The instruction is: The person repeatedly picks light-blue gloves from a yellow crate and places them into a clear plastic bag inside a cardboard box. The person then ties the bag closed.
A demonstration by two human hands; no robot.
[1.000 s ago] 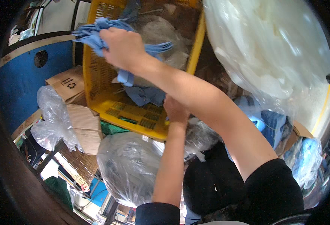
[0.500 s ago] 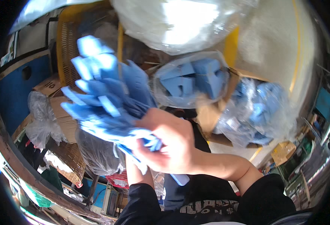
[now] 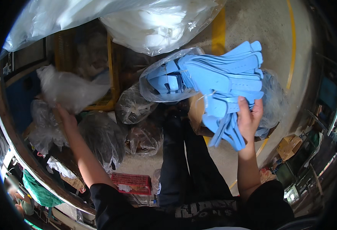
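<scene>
My right hand (image 3: 249, 119) grips a thick bundle of flat light-blue strap pieces (image 3: 229, 76), fanned out and tied with thin string. Fingers and thumb close on its lower right edge. The bundle hangs over a cardboard carton and hides much of it. Beside its left end lies an open clear bag (image 3: 147, 78) with more blue pieces (image 3: 164, 82) inside. Far to the left, my left hand (image 3: 66, 118) holds a raised, crumpled translucent plastic bag (image 3: 70, 87); its fingertips are partly hidden by the film.
A large clear sack with white contents (image 3: 159, 25) stands at the far side. A yellow crate (image 3: 114, 65) is at far left. Several plastic bags (image 3: 103, 134) sit before my legs, near a red basket (image 3: 132, 183). The carton's brown flap (image 3: 196, 111) shows beneath the bundle.
My right hand has carried the blue bundle from left of centre over to the right. My left hand, earlier hidden behind it, is now out left with a translucent bag raised.
</scene>
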